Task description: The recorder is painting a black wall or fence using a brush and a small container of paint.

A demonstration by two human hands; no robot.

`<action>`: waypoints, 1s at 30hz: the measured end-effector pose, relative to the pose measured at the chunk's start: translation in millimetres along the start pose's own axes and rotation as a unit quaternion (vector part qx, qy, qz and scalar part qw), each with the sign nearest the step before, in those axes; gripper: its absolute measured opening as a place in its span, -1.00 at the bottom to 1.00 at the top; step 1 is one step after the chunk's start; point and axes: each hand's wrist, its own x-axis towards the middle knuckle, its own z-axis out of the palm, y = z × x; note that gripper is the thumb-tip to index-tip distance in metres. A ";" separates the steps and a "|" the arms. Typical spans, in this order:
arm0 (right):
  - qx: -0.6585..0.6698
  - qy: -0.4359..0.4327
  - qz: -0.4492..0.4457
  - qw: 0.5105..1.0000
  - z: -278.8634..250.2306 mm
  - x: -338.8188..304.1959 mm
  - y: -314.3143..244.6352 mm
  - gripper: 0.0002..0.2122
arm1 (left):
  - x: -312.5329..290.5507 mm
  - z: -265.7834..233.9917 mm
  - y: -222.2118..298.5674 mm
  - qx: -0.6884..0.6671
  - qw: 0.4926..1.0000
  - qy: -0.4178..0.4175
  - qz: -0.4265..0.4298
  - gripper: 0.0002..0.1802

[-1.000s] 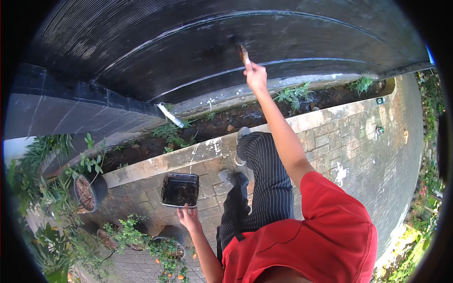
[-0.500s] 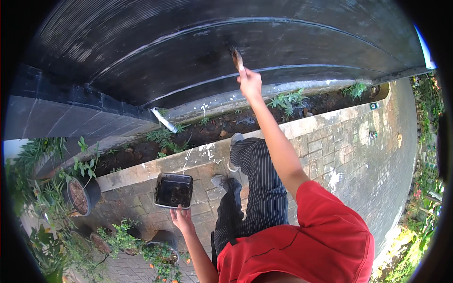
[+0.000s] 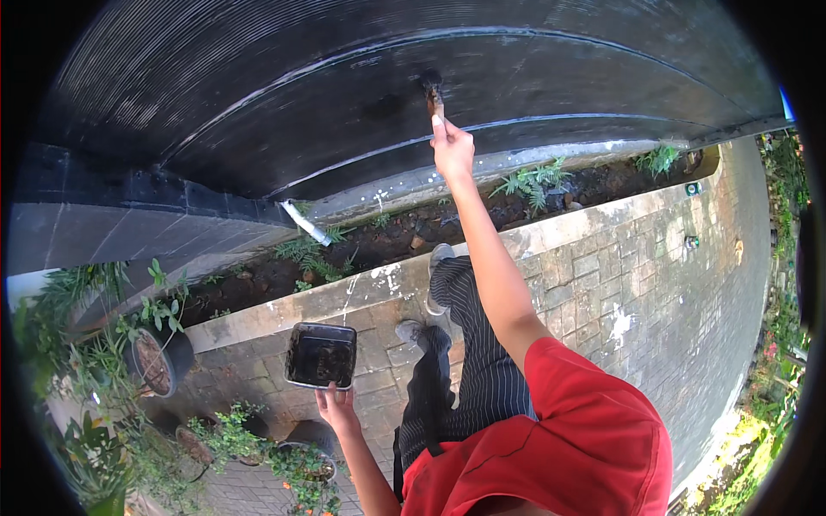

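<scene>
A paintbrush (image 3: 435,101) is gripped by its handle in my right hand (image 3: 453,150), with the arm stretched out ahead. Its dark bristles press against the black wall (image 3: 344,112), where a darker wet patch shows around them. Low on the left, my left hand (image 3: 337,407) holds a square black tray (image 3: 297,359) by its near rim, thumb and fingers at the edge. Dark paint lies in the bottom of the tray. The underside of the tray, and any fingers beneath it, are hidden.
A soil bed (image 3: 404,236) with ferns runs along the wall's foot, bordered by a concrete curb (image 3: 568,230). A white pipe (image 3: 305,222) juts from the wall. Potted plants (image 3: 163,361) stand at left on the paving (image 3: 602,284). Two small cans (image 3: 692,242) sit at right.
The brush has turned more upright and its bristles sit slightly higher on the wall. The tray stays in my left hand, a little lower in view as the whole view shifts slightly.
</scene>
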 end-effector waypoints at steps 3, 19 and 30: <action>0.252 -0.106 0.199 0.941 -5.8 -6.5 -5.6 -0.65 | -2.4 3.4 5.3 -0.001 1.000 0.012 0.007 -0.42; 0.359 -0.161 0.272 0.878 -32.5 1.7 -17.5 -0.69 | 1.7 8.1 9.2 -0.001 1.000 -0.001 0.018 -0.44; 0.029 -0.021 0.037 0.999 -23.1 1.3 6.5 -0.63 | -3.0 4.6 11.5 0.003 1.000 -0.001 0.023 -0.45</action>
